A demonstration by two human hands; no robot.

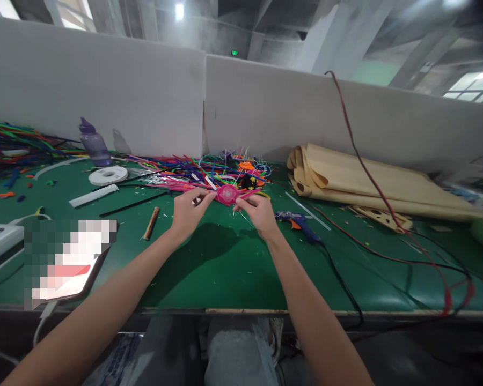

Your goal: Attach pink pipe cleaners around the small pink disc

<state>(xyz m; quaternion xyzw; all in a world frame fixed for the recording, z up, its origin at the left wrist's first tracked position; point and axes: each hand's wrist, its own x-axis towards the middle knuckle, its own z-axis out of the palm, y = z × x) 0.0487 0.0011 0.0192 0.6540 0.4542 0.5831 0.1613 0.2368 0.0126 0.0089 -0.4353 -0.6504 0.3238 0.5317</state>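
Observation:
Between my two hands, a pink flower-like piece [227, 194] is held up above the green table. It looks like a round coil of fuzzy stems with a paler centre. My left hand [191, 212] pinches its left edge between thumb and fingertips. On the other side, my right hand [260, 212] grips the right edge, thumb and index finger pressed together. Fine pale threads stretch near the piece. Behind it lies a heap of coloured pipe cleaners [181, 169], partly hidden by the hands and the pink piece.
A blue hot glue gun [306, 228] with a dark cord lies right of my hands. Rolled brown paper [370, 177] sits at the right back. Leftward are a white spool [108, 175], a purple bottle [95, 143], a wooden stick [151, 223] and a phone [76, 262] on a cable.

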